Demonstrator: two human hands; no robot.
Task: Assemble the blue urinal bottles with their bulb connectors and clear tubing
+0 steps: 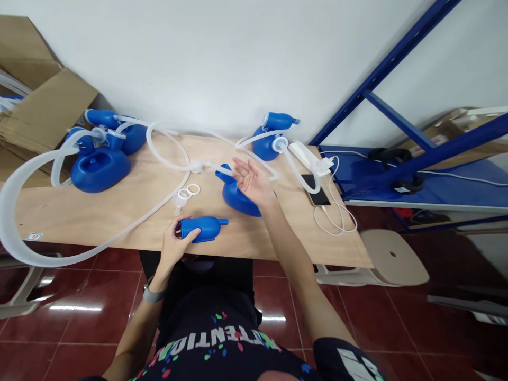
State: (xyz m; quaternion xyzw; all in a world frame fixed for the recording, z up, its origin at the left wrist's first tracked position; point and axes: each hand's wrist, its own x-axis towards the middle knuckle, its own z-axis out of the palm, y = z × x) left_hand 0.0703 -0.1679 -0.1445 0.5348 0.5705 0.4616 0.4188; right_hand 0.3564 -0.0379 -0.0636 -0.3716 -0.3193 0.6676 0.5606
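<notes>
Blue cup (204,228) is gripped by its wide end in your left hand (173,243), near the front edge of the table (341,248); your right hand (254,182) is released, palm up, over the blue bottle (239,203). Judged by the layout, assembly is partial: no hose is fitted to the cup's spout, and white rings (194,189) lie loose behind it. The rear-right bottle (264,148) appears fitted with a capped hose (291,161). Whether the nearer bottle is connected cannot be determined. Note the cup: smooth, rounded, lying sideways, narrow spout pointing right.
</notes>
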